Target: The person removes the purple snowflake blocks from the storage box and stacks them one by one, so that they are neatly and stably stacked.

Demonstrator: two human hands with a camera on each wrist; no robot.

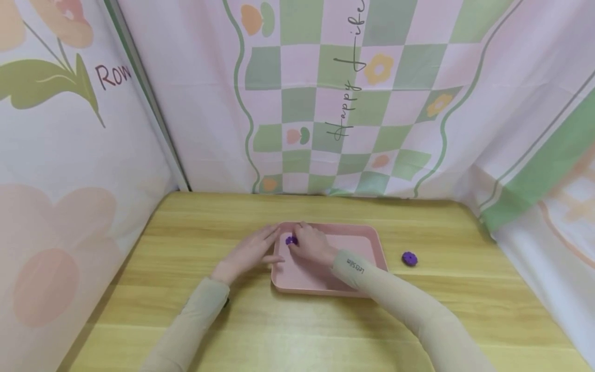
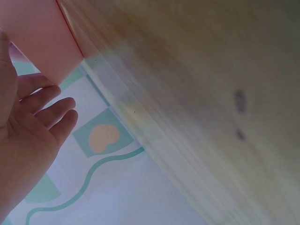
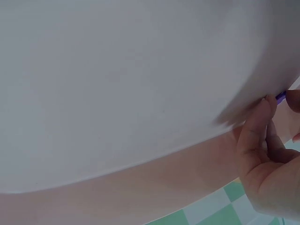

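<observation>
A pink rectangular tray point(image 1: 350, 245) lies on the table. In its back left corner my right hand point(image 1: 312, 244) pinches a small purple flower-shaped disc point(image 1: 291, 240) between thumb and fingers. The right wrist view shows only a sliver of that purple disc point(image 3: 281, 97) between the fingertips, close to the tray's wall. My left hand point(image 1: 248, 251) lies along the tray's left side, its fingers extended and touching the rim near the corner. Seen from the left wrist, this hand point(image 2: 30, 117) has loose fingers beside the tray's outer wall point(image 2: 44, 40).
A second purple flower-shaped disc point(image 1: 409, 259) lies on the wooden table point(image 1: 288, 330), right of the tray. Behind the table hangs a checkered curtain point(image 1: 344, 103), and patterned cloth point(image 1: 69, 170) covers the left side.
</observation>
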